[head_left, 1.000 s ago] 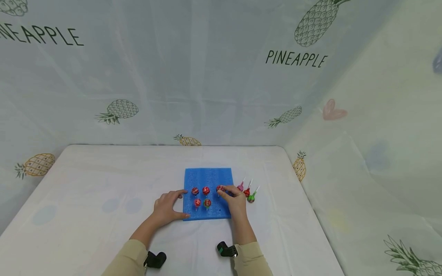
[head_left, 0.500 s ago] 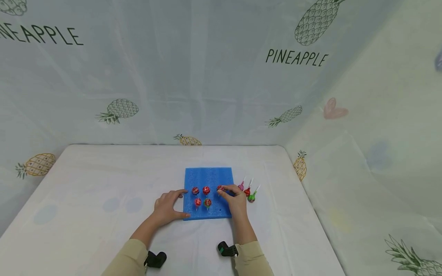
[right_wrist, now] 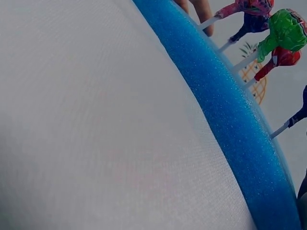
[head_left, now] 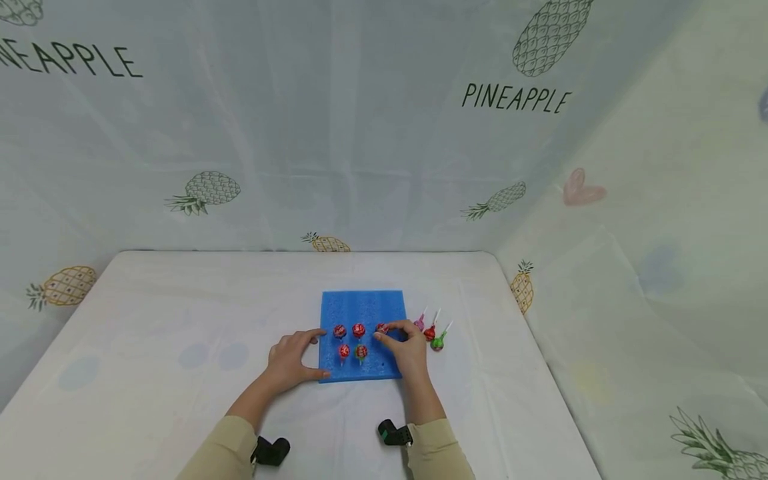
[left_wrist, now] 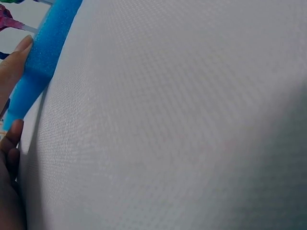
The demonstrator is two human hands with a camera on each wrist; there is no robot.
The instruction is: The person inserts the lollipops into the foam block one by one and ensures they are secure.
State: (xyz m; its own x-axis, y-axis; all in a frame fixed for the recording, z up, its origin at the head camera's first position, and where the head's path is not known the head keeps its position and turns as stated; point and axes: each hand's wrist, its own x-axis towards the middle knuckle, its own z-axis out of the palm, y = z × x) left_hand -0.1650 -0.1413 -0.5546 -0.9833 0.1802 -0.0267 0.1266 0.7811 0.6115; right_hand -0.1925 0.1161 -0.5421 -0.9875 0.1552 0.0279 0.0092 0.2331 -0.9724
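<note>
A blue foam board (head_left: pixel 363 307) lies on the table with several wrapped lollipops standing in it, their sticks down. Over its right half, my right hand (head_left: pixel 413 352) pinches a red-wrapped lollipop (head_left: pixel 381 328) between thumb and index finger. In the right wrist view the stick of a dark-wrapped lollipop (right_wrist: pixel 298 115) meets the foam near the view's right edge; most of that hand is out of view there. My left hand (head_left: pixel 288 363) spreads along the board's left side, thumb (left_wrist: pixel 21 52) and index finger pressing on its edge, other fingers curled beside it.
Pink (head_left: pixel 419 323), red (head_left: pixel 429 333) and green (head_left: pixel 438 343) lollipops lie loose on the white-covered table (head_left: pixel 180 313), right of the board. A pineapple-printed sheet (head_left: pixel 360 133) hangs behind and to the right.
The thumb of my right hand has shifted slightly left at the lollipop. My left hand and the board have stayed in place.
</note>
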